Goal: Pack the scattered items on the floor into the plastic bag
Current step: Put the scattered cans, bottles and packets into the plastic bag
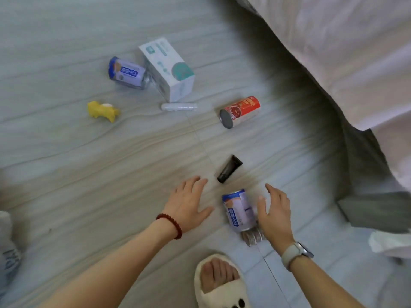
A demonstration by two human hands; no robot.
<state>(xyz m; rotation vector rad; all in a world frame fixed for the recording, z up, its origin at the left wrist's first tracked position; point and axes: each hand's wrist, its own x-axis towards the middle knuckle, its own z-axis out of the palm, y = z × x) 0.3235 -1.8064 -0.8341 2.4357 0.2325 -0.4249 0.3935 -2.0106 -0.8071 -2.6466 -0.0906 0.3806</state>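
Pale wood-grain flooring (66, 163) is carrying everything you are meant to pack, and you are reaching down over the near part of it with both hands. Your left hand (189, 203), with a dark red bead bracelet (170, 225) at the wrist, is hovering flat with its fingers straight and spread, holding nothing. Your right hand (274, 215), with a watch on a pale strap (293, 254) at the wrist, is also relaxed and gripping nothing; its fingers are lying just beside the near blue-and-white can (239, 210), and you cannot tell from here whether they are touching it. That can is lying on its side between your two hands, with a clear ribbed container (253, 237) touching its near end.

Just beyond the can, a black tube (229, 168) is lying tilted on the floor. Farther off and to the right, a red can (241, 111) is resting on its side. At the far middle, a white-and-teal box (170, 68) is sitting with a second blue-and-white can (127, 73) lying against its left side and a small white wrapped packet (179, 107) just in front of it. A yellow toy (102, 111) is lying well to the left.

White bedding (344, 52) is hanging down at the far right. Your foot in a cream slipper (219, 283) is standing at the near edge. At the near left edge a whitish, crinkled thing with dark print (9, 252) is showing; you cannot tell whether it is the plastic bag.
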